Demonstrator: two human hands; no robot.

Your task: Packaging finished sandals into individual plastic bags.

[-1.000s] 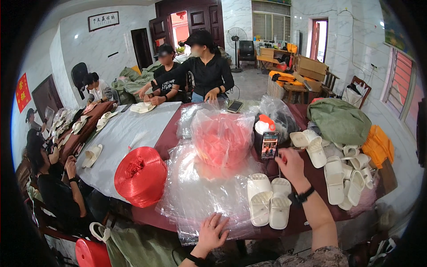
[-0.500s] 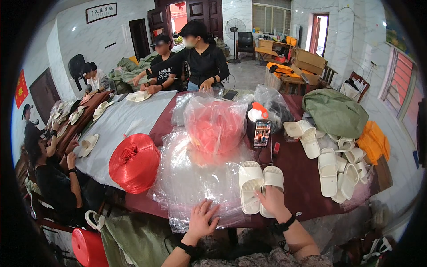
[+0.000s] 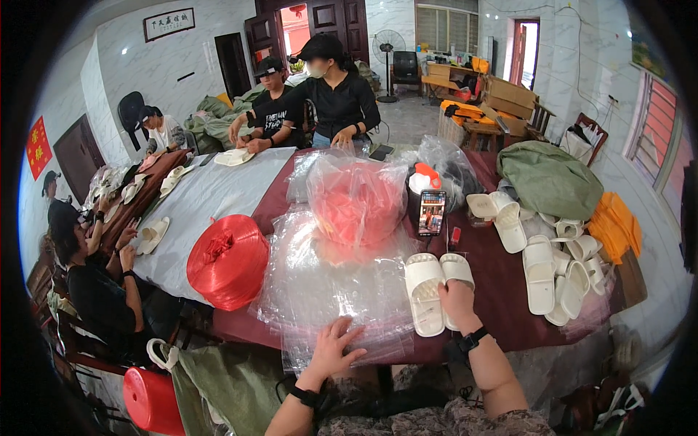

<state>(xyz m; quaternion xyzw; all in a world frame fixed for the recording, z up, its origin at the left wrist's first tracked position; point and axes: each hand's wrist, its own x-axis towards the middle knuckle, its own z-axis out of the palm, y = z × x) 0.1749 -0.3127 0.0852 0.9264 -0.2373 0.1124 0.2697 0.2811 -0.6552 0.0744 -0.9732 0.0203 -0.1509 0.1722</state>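
While the head view looks down on the dark red table (image 3: 509,291), the right hand (image 3: 458,301) rests on the near end of a pair of white slippers (image 3: 436,287) lying side by side, soles up, toes pointing away from the person; its fingers are curled over the heel of the right-hand slipper, gripping it. Just left of the pair, the left hand (image 3: 336,347) lies flat, fingers spread apart, on a stack of clear plastic bags (image 3: 327,291), holding nothing. Behind the bags stands a bag of red material (image 3: 356,200); beside it a phone (image 3: 432,212) is propped upright. A red spool of twine (image 3: 229,260) sits left of the bags. More white slippers (image 3: 552,261) lie heaped to the right, well apart from the hands.
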